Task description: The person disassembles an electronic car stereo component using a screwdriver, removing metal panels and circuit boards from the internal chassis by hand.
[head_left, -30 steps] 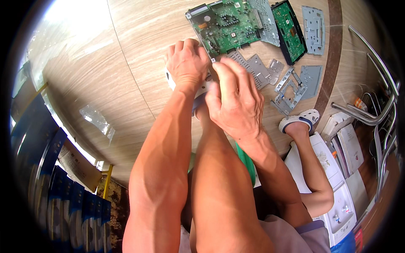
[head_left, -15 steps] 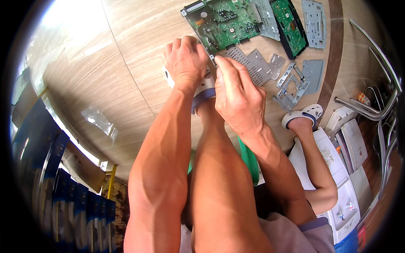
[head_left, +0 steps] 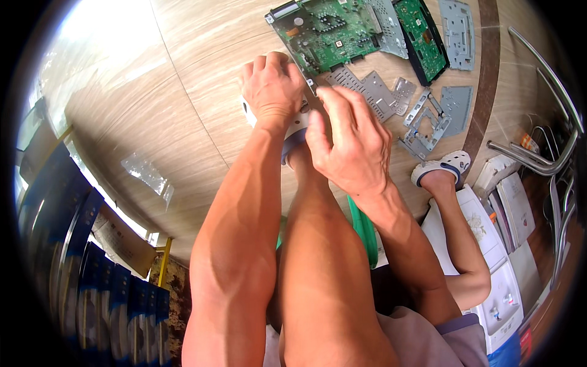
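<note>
A green circuit board [head_left: 342,37] in a metal frame reaches in from the top edge of the view. My left hand [head_left: 273,92] is closed at the frame's left edge, its fingers curled and the fingertips partly hidden. Just below the frame's near corner is my right hand [head_left: 353,144], the thumb parted from the fingers and nothing visible between them. Under my left hand sits my white clog [head_left: 296,125] with a blue strap. A perforated grey metal plate [head_left: 370,92] lies on the floor beyond my right fingers.
Right of the board lie a second green board [head_left: 422,40] in a black frame, a grey metal panel [head_left: 457,33] and a metal bracket [head_left: 428,125]. Bent metal tubing [head_left: 532,158] and a white cabinet-like piece [head_left: 468,220] stand at the right. Blue boxes [head_left: 116,300] line the lower left.
My right hand has drawn slightly down and right from the frame's corner, and its thumb has parted from the fingers. My left hand keeps its place at the frame's edge.
</note>
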